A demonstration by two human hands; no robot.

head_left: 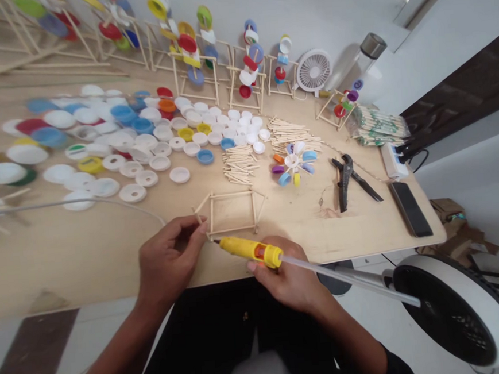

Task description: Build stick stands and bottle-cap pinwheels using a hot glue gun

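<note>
My right hand (289,276) grips a yellow hot glue gun (243,249), a long clear glue stick (347,279) trailing from its back end. Its dark nozzle points left, at the near left corner of a small wooden stick frame (235,230). That frame lies on the table, a rectangle with angled sticks at both ends. Between thumb and fingers, my left hand (172,256) pinches a short stick at the frame's left end. Just beyond the frame is a pile of short sticks (239,166), with a wheel of coloured bottle caps (291,162) to its right.
Many bottle caps (145,178) spread over the table's left half. Finished stick stands with cap wheels (249,72) line the wall. Black pliers (347,182), a phone (410,209) and a power strip (394,161) lie at right. A large fan (458,309) stands beside the table.
</note>
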